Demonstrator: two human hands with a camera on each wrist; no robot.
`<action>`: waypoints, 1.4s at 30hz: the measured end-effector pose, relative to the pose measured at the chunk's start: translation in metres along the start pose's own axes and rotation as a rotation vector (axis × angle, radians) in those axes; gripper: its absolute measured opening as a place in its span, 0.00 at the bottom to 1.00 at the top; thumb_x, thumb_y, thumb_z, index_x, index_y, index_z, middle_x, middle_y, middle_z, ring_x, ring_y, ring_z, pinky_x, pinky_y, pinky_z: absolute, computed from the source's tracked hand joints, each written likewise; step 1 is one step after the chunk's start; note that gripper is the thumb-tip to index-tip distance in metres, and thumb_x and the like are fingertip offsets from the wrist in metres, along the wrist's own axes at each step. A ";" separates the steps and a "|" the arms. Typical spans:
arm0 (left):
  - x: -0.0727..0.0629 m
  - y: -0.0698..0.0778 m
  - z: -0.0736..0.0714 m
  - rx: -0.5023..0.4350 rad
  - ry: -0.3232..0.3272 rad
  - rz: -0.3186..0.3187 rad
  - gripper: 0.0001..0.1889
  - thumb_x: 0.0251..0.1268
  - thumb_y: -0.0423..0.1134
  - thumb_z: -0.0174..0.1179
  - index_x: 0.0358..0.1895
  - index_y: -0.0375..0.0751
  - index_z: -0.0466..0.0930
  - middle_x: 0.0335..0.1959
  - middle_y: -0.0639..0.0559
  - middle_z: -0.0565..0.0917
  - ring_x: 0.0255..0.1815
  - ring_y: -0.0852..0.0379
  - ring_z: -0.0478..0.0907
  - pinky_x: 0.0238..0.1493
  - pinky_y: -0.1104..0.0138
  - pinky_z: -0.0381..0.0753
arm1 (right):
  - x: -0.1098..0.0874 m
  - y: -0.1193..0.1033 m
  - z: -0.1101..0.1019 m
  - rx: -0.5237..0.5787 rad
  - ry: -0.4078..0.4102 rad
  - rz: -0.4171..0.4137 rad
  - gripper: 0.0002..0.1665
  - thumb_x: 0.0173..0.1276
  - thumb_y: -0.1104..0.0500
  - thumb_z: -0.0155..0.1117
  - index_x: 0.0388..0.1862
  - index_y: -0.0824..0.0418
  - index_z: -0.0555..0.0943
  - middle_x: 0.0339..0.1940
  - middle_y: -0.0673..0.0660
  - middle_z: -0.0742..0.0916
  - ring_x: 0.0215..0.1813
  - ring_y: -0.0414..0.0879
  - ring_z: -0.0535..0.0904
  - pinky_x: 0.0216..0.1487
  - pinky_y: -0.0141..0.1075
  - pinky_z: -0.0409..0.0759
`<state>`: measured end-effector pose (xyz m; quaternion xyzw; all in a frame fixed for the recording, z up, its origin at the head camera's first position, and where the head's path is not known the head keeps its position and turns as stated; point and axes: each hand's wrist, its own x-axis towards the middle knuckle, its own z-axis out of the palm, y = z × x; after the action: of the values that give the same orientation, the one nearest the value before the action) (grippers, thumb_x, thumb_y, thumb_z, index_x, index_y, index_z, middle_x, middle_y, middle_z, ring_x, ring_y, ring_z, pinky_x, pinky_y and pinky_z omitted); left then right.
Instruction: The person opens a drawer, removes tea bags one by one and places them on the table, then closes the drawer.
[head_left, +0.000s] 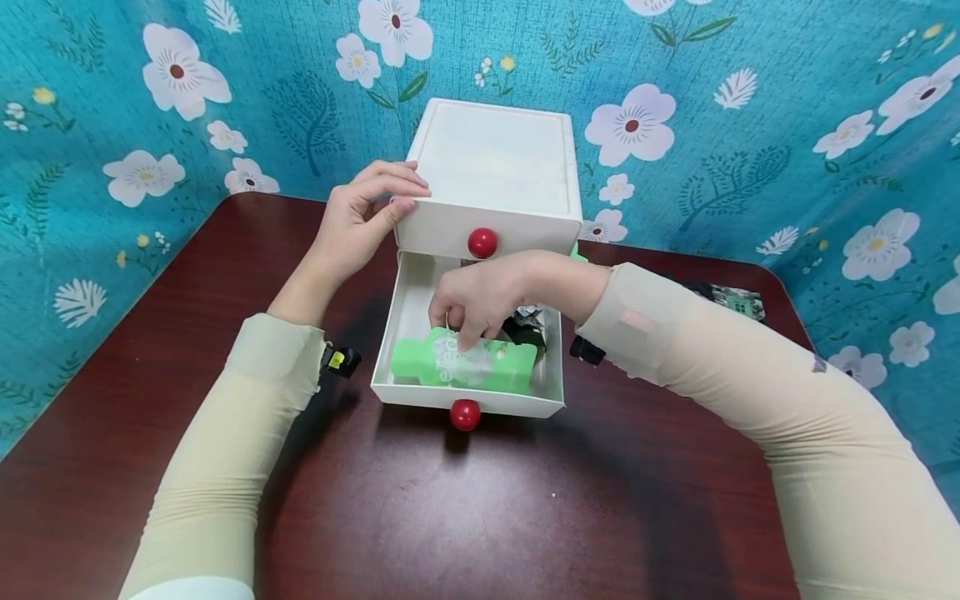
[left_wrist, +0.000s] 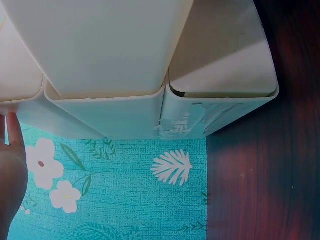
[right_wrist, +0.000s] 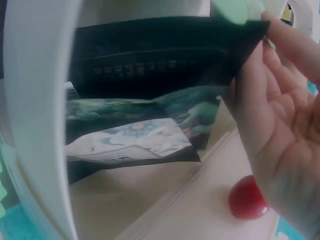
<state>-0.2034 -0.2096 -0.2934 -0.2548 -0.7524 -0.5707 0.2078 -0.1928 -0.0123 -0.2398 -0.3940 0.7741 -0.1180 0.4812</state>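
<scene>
A white two-drawer cabinet with red knobs stands on the table, its lower drawer pulled out. Inside lies a bright green item partly covered by clear plastic. My right hand reaches into this drawer with curled fingers, pinching the plastic-covered green item near its top edge. Behind it is a black printed pouch, and a smaller pale patterned packet shows in the right wrist view. My left hand rests on the cabinet's front left corner, fingers on top and thumb at the front edge.
The upper drawer's red knob sits just above my right hand. Dark and green printed items lie at the back right of the brown table. A blue flowered cloth hangs behind.
</scene>
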 end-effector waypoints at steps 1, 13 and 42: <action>0.001 0.000 0.000 0.000 0.000 0.001 0.09 0.68 0.30 0.61 0.47 0.31 0.86 0.47 0.65 0.83 0.68 0.56 0.71 0.60 0.66 0.81 | -0.001 -0.001 -0.001 0.010 0.022 0.003 0.06 0.67 0.71 0.62 0.39 0.62 0.77 0.17 0.48 0.61 0.19 0.39 0.59 0.24 0.26 0.67; 0.001 0.002 0.000 -0.006 -0.005 0.000 0.09 0.69 0.29 0.59 0.47 0.30 0.85 0.47 0.66 0.83 0.68 0.56 0.71 0.59 0.67 0.82 | -0.025 -0.003 -0.009 0.120 0.218 -0.051 0.14 0.68 0.69 0.62 0.52 0.62 0.79 0.36 0.53 0.85 0.33 0.41 0.73 0.32 0.29 0.74; -0.001 0.001 0.001 -0.039 0.002 0.031 0.09 0.70 0.27 0.57 0.46 0.25 0.84 0.47 0.65 0.83 0.68 0.55 0.72 0.60 0.70 0.81 | -0.055 0.035 0.008 0.785 0.647 -0.296 0.14 0.71 0.71 0.58 0.54 0.67 0.77 0.43 0.54 0.88 0.42 0.44 0.85 0.45 0.35 0.87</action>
<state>-0.2021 -0.2087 -0.2931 -0.2699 -0.7370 -0.5821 0.2125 -0.1912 0.0523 -0.2278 -0.2330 0.7167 -0.5812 0.3071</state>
